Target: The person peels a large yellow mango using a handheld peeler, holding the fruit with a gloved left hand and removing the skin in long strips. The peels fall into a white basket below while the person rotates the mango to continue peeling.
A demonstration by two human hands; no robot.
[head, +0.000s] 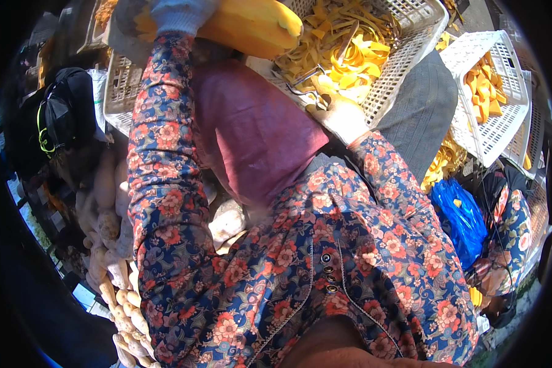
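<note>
A peeled orange squash (253,27), seemingly a butternut, lies across the top of the view. My left hand (179,14), in a pale glove, is on it; the fingers are cut off by the picture's upper edge. Lower and to the right, my right hand (342,112), in a light glove, is closed around a metal-framed peeler (306,83). The peeler is just below the squash, apart from it, at the near rim of a white plastic crate (395,85) holding curled yellow-orange peelings (359,57). A dark red cloth (253,133) covers my lap between the arms.
Unpeeled pale squashes (115,267) are piled at left, near a black bag (62,110). At right stand a white crate (478,50) with orange pieces (485,89), more peelings (444,156) and a blue plastic bag (460,221). Another crate (122,87) stands upper left.
</note>
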